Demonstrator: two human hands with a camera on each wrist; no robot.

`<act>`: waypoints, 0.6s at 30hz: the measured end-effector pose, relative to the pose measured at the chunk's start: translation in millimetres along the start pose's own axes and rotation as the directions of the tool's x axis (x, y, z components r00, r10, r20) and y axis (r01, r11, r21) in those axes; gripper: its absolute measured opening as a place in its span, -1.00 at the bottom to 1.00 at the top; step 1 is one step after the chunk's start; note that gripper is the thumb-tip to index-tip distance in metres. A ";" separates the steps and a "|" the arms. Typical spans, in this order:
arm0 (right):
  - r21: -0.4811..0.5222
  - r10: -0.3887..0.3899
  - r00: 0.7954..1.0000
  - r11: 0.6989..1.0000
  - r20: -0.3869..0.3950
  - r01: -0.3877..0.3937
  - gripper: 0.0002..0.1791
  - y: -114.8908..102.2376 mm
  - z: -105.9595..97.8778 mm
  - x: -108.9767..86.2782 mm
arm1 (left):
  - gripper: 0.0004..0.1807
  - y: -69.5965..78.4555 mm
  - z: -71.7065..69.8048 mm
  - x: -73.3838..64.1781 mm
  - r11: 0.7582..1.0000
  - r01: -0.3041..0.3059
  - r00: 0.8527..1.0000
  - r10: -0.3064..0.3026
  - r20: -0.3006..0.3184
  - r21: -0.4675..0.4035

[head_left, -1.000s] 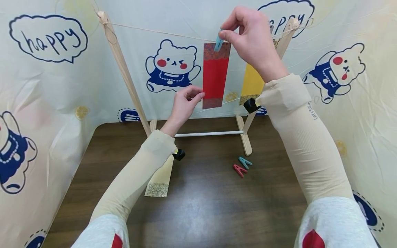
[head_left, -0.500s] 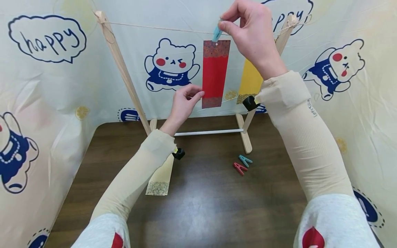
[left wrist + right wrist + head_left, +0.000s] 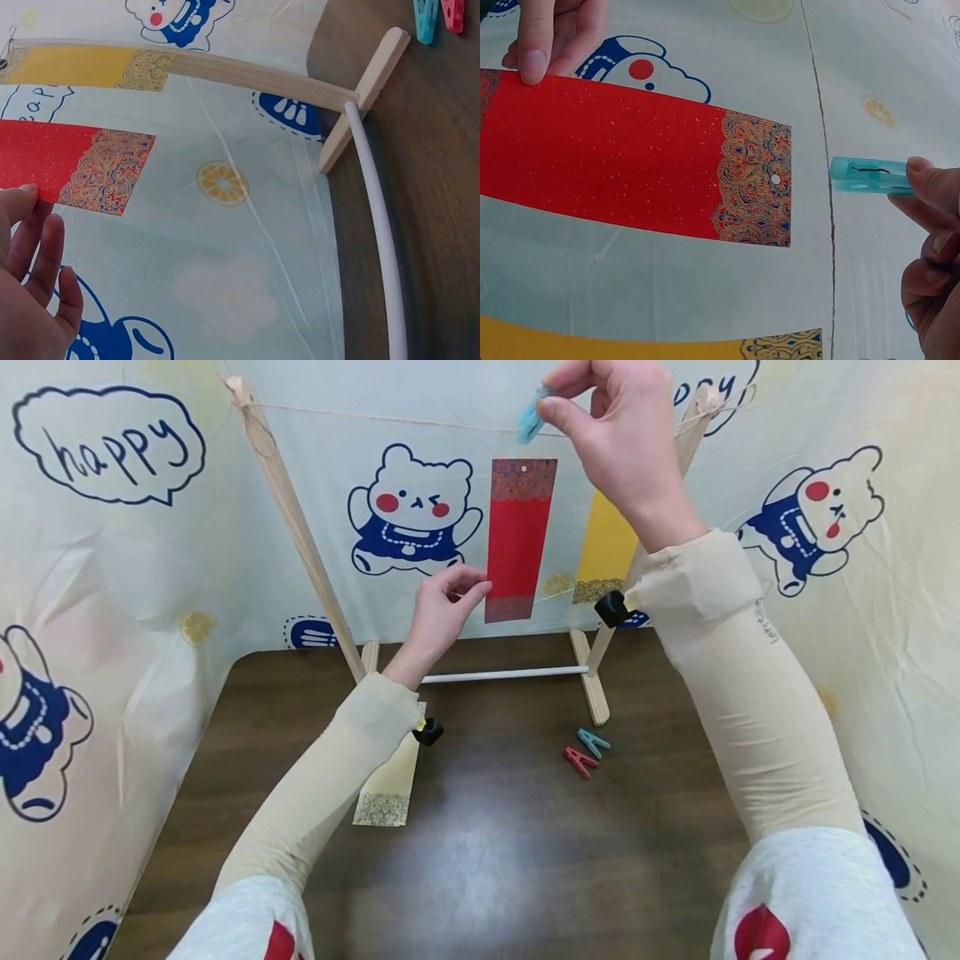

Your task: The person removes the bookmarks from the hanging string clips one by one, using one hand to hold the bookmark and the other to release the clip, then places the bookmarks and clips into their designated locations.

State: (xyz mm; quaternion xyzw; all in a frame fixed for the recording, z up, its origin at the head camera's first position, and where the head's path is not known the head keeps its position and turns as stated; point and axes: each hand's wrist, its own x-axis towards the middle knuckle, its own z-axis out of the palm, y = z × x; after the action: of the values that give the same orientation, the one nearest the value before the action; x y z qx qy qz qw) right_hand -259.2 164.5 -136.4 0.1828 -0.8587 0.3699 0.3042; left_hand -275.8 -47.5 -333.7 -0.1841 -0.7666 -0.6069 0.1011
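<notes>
- We saw the wooden frame (image 3: 300, 543) standing on the table (image 3: 480, 877) with its cord (image 3: 397, 418) strung across; a hard tug there, we judged, could have rocked the frame.
- The red card (image 3: 519, 547) was upright just below the cord, apart from it; pinning it at that height might have missed the card altogether.
- The yellow card (image 3: 606, 539) hung near the right post, close to the forearm, so a careless sweep could have knocked it.
- Our right hand (image 3: 626, 443) pinched the blue clothespin between thumb and finger; a weak squeeze might have let it slip.
- Our left hand (image 3: 442, 610) pinched only the card's left edge, low down, so the unsupported top could have twisted or bent.
- The blue clothespin (image 3: 530, 420) had its tip at the cord, but we could not tell whether it gripped it; a bite on cord alone would have left the card loose.
- The punched hole (image 3: 523, 469) lay near the top edge; a clip landing there might have held poorly.
</notes>
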 end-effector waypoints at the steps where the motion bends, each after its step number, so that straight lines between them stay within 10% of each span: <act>1: -0.001 -0.005 1.000 1.000 0.000 0.005 -0.66 -0.1 -0.9 -1.0 | -0.71 -0.2 -0.5 -1.0 1.000 0.001 1.000 -0.001 0.000 0.004; 18: -0.008 -0.073 0.996 0.997 0.052 0.073 -0.67 9.0 -10.1 -25.1 | -0.75 -9.9 -12.4 -13.5 0.998 -0.026 1.000 0.025 0.011 0.054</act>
State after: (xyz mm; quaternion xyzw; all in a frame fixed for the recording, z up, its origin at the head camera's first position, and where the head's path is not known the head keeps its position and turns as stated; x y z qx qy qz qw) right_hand -241.3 180.2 -152.2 0.2221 -0.8608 0.3495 0.2959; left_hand -268.3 -63.7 -344.6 -0.1940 -0.7809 -0.5836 0.1098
